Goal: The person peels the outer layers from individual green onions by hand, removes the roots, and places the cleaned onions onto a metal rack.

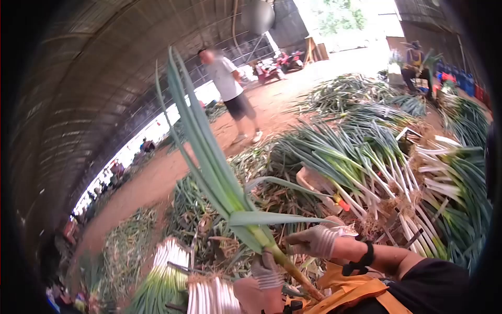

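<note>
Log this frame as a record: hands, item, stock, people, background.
left hand: gloved, closed around leek
right hand: gloved, beside the leek; contact unclear
leek: leaves toward upper left, one bent right
stock: leek pile at right; white-stalked bundle at lower left
people: one upright, white shirt; another farther back
background: motorbikes near opening

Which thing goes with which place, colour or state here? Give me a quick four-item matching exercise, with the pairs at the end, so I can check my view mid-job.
Things:
1. Motorbikes
2. Long leek
3. Apron
4. Person in the white shirt

Place, colour or state:
A. Orange-yellow, at the bottom of the view
B. Upright on bare brown ground
C. Gripped by the left hand
D. Red, in the background

Pairs: 1-D, 2-C, 3-A, 4-B
</note>
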Demonstrator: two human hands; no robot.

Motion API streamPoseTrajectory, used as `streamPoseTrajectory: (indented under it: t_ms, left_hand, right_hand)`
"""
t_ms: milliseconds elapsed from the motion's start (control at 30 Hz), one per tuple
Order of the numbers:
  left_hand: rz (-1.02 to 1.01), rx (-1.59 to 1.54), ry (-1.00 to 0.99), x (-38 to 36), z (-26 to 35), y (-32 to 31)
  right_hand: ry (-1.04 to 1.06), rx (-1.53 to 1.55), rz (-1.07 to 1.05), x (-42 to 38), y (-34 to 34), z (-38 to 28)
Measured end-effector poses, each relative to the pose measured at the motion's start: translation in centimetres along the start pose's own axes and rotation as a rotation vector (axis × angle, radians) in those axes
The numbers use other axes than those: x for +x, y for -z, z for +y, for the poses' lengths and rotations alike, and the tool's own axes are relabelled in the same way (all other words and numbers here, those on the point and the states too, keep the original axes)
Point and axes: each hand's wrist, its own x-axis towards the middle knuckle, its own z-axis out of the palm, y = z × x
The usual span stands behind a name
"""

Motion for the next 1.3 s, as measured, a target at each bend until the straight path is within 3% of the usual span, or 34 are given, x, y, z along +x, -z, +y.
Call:
streamPoseTrajectory:
  t_ms: [67, 100, 167, 233, 300, 400, 500, 533, 633, 767, 800, 900, 1100, 1233, 1300]
  left_hand:
    - [-0.042, 0.163, -0.065, -2.4, 2.7, -1.7]
    - [-0.058, 0.3, -0.266, 3.0, 3.8, 2.2]
    - [-0.052, 0.389, -0.396, 2.1, 4.5, 1.5]
    - [-0.05, 0.478, -0.364, 1.2, 3.9, 0.6]
    - [-0.094, 0.524, -0.286, 1.0, 3.2, 0.7]
    - [-0.071, 0.148, -0.073, 1.1, 0.3, 0.3]
    - [0.061, -0.021, 0.055, 0.7, 0.4, 0.0]
    - [0.073, -0.082, 0.096, 0.9, 0.7, -0.1]
    - [0.081, -0.192, 0.17, 1.2, 0.6, 0.0]
    - [0.04, -0.164, 0.188, 1.5, -0.1, 0.3]
    - [0.024, -0.148, 0.19, 1.4, -0.3, 0.4]
    - [-0.022, -0.11, 0.196, 1.2, -1.1, 0.3]
    - [-0.11, -0.039, 0.207, 0.3, -2.9, 0.6]
    - [-0.242, 0.239, 0.239, 0.3, -7.6, 4.5]
    - [-0.325, 0.166, 0.345, 0.2, -9.9, 6.5]
  right_hand:
    - [0.036, 0.142, 0.043, 0.2, -1.2, 3.7]
    - [0.198, 0.384, 0.104, 6.6, -3.5, 1.2]
    - [0.269, 0.716, 0.069, 7.6, -3.8, 0.5]
    - [0.138, 0.996, 0.016, 5.0, -1.5, -3.5]
    - [0.319, 0.604, 0.158, 5.8, -1.4, -3.1]
    - [0.202, 0.864, 0.055, 8.7, -3.3, -1.1]
    - [0.403, 0.765, 0.117, 9.9, -4.4, 0.3]
    - [0.15, 0.925, 0.027, 9.1, -3.9, -0.8]
    - [0.182, 0.938, 0.013, 10.0, -4.8, 0.1]
    - [0.234, 0.961, 0.005, 11.3, -6.0, 1.3]
    - [-0.041, 0.932, -0.057, 11.4, -5.2, -0.2]
    - [-0.02, 0.836, 0.039, 9.9, -4.8, -2.4]
    - [-0.067, 0.879, 0.029, 8.4, -3.4, -3.4]
    - [-0.095, 0.82, 0.113, 8.9, -3.7, -4.0]
    - [-0.14, 0.73, 0.148, 11.9, -5.5, -1.2]
